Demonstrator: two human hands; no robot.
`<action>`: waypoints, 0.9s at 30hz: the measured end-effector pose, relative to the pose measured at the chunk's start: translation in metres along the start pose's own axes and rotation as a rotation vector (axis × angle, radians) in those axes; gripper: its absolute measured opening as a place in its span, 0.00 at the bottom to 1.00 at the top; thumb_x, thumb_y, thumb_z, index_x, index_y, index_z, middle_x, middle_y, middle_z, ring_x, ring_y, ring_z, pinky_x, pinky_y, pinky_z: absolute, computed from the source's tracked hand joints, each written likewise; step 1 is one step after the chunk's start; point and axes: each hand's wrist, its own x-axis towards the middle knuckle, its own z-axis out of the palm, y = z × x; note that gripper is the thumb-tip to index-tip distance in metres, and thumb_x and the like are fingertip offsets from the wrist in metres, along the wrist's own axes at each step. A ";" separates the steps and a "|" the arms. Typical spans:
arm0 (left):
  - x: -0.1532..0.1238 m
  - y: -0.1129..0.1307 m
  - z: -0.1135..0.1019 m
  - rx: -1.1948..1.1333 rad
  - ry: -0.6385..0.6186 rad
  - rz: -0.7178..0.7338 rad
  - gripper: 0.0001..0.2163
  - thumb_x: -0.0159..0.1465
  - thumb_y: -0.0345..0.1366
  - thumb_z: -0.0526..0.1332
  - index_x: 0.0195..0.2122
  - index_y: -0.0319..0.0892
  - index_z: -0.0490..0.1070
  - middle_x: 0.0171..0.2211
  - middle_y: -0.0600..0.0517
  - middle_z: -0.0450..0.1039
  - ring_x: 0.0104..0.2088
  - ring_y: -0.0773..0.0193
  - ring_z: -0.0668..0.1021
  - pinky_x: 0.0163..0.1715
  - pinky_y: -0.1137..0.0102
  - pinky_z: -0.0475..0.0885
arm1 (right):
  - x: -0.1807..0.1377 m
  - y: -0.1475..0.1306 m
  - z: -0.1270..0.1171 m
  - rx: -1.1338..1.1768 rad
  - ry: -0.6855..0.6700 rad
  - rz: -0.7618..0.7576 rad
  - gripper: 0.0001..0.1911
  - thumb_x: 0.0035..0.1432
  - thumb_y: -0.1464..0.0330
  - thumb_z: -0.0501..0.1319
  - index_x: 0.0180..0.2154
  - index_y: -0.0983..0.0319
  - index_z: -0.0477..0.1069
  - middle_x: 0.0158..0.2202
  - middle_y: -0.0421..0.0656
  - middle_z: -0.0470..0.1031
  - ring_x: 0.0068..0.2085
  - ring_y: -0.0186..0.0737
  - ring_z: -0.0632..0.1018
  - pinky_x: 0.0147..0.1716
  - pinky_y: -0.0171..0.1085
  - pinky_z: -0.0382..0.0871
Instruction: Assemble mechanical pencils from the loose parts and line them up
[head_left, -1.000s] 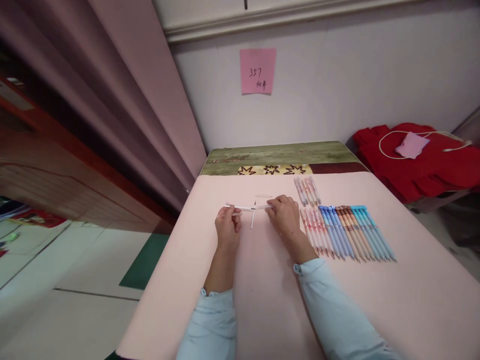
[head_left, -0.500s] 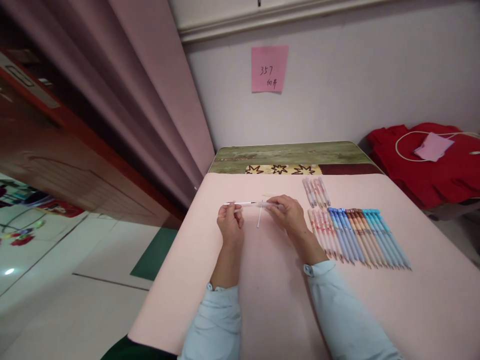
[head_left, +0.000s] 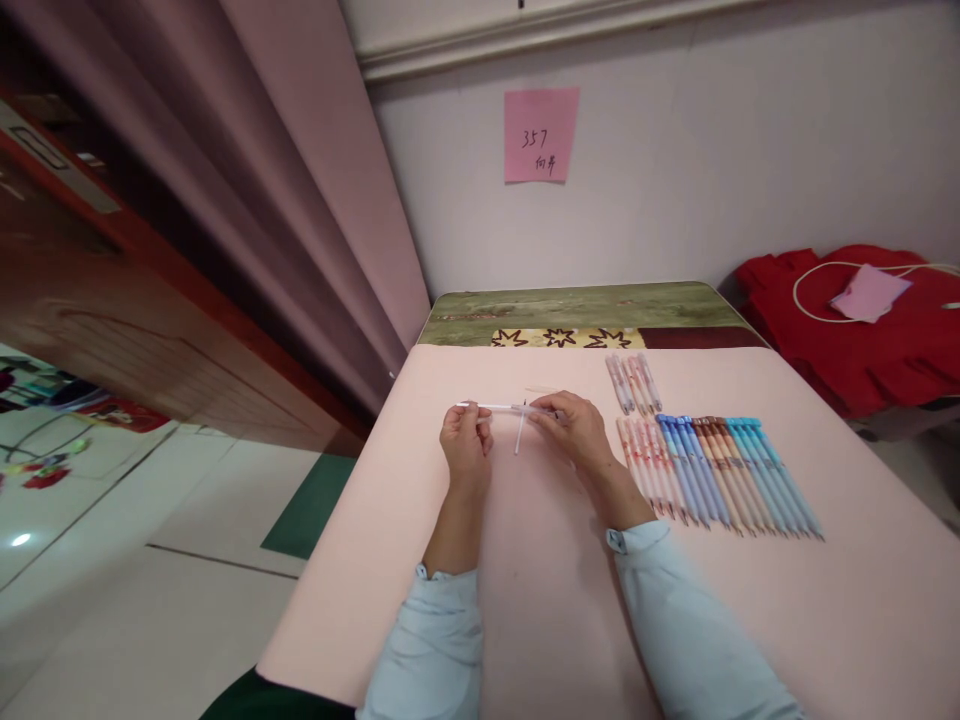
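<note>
Pinched in my left hand (head_left: pixel 466 445) is a thin white pen refill (head_left: pixel 499 407), held level above the pink tabletop. My right hand (head_left: pixel 577 430) grips a pale translucent pen barrel (head_left: pixel 529 409), mostly covered by the fingers. The refill's right end meets the barrel's left end and appears to be inside it. A second short white part shows along my left fingers; its kind is unclear. Between my hands, another thin white stick (head_left: pixel 518 436), like a refill, lies on the table. To the right of my right hand, several assembled pens (head_left: pixel 727 475) lie in a row.
Behind the row lie several pale patterned barrels (head_left: pixel 632 384). The pink table cover (head_left: pixel 555 600) ends before a green wood-patterned strip (head_left: pixel 600 303) by the wall. Red cloth (head_left: pixel 892 350) with a white cable is at right, a curtain (head_left: pixel 322 180) at left.
My left hand has moved slightly right, toward my right hand. Less of the refill shows between them, and its dark tip is now out of sight at the barrel.
</note>
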 end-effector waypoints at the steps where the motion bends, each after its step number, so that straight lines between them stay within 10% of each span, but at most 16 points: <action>1: 0.000 0.000 0.000 0.007 -0.008 0.002 0.15 0.53 0.41 0.69 0.31 0.42 0.63 0.26 0.56 0.71 0.15 0.77 0.63 0.11 0.79 0.50 | 0.000 0.000 0.000 0.000 -0.002 -0.001 0.08 0.59 0.62 0.65 0.39 0.55 0.80 0.38 0.43 0.80 0.41 0.43 0.78 0.41 0.38 0.67; 27: 0.002 0.003 -0.002 -0.007 0.026 0.023 0.16 0.53 0.42 0.69 0.30 0.42 0.62 0.26 0.56 0.72 0.16 0.77 0.64 0.11 0.79 0.50 | 0.000 0.004 0.000 0.051 0.036 0.027 0.09 0.56 0.60 0.66 0.38 0.55 0.80 0.37 0.43 0.80 0.39 0.42 0.78 0.38 0.38 0.67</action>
